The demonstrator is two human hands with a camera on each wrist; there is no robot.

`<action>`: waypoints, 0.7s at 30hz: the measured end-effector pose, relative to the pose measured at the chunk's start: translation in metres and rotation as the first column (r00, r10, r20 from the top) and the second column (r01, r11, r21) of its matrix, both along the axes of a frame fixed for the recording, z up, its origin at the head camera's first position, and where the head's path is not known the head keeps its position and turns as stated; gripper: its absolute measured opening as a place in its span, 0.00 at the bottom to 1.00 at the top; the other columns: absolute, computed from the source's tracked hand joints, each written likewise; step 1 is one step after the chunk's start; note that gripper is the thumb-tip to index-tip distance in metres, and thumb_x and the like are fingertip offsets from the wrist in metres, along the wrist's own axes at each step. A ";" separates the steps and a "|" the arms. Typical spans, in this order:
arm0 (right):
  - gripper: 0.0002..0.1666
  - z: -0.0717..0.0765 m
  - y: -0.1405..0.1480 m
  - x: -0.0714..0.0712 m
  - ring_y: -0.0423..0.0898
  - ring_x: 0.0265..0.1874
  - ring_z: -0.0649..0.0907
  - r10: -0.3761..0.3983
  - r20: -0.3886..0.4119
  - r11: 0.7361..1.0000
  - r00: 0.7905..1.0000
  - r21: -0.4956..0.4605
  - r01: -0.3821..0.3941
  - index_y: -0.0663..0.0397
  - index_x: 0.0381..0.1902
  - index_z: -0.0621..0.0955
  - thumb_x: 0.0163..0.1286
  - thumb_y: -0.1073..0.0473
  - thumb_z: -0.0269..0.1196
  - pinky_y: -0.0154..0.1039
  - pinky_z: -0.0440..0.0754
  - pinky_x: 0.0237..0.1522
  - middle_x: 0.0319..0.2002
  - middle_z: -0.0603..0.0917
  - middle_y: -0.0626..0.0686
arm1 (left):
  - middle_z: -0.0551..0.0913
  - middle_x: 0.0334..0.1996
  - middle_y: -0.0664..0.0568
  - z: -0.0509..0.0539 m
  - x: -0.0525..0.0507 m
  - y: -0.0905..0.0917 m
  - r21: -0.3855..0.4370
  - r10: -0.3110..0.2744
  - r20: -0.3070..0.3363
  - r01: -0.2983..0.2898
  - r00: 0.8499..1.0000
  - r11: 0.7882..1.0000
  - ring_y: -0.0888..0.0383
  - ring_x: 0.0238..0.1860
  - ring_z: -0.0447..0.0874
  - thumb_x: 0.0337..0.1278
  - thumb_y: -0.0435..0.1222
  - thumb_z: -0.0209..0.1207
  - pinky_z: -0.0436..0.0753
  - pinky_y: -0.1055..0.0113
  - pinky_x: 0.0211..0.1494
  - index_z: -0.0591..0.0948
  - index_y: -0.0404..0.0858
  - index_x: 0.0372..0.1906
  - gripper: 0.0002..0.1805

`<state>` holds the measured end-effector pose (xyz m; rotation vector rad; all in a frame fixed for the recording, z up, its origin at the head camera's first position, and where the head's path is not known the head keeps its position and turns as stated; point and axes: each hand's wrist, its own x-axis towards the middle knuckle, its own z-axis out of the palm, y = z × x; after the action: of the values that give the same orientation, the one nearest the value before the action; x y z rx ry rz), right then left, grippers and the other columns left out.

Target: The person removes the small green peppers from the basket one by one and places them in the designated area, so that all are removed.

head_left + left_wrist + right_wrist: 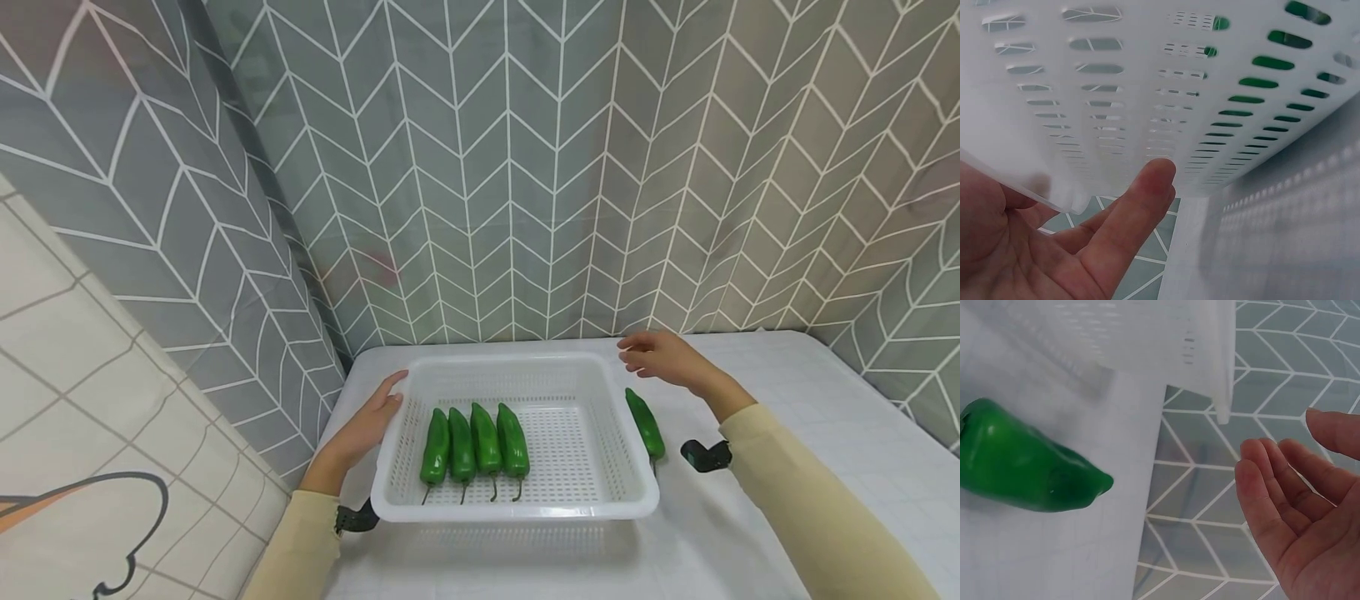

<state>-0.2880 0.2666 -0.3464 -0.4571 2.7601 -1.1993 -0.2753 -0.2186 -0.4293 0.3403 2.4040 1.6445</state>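
White rectangular plastic basket [570, 437] is holding four green peppers [485, 442]; left hand [366, 427] gripping rim [517, 512], right hand [666, 360] just hovering empty, fingers loose.

Four green peppers [487, 442] lie side by side in a white basket [561, 442] on the tabletop [787, 425]. The left hand [367, 425] touches the basket's left side; the right hand [663, 358] hovers near a fifth pepper [643, 421] just outside.

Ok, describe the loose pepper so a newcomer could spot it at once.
Find the white basket on the table. Just beyond its right side, near the right hand, lies a green pepper. Unlike the four peppers inside the basket, it sits alone on the table.
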 end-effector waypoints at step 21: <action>0.24 0.022 -0.038 -0.006 0.63 0.49 0.85 0.054 -0.042 0.998 0.998 0.020 -0.053 0.74 0.62 0.75 0.77 0.60 0.59 0.53 0.83 0.52 0.49 0.83 0.65 | 0.71 0.67 0.35 -0.003 -0.002 -0.001 0.000 0.002 0.002 -0.002 1.000 1.000 0.42 0.59 0.80 0.85 0.45 0.34 0.82 0.49 0.55 0.47 0.48 0.82 0.29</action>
<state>-0.2941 0.2286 -0.3241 -0.5568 2.7732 -1.1636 -0.2769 -0.2199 -0.4319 0.3362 2.4029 1.6450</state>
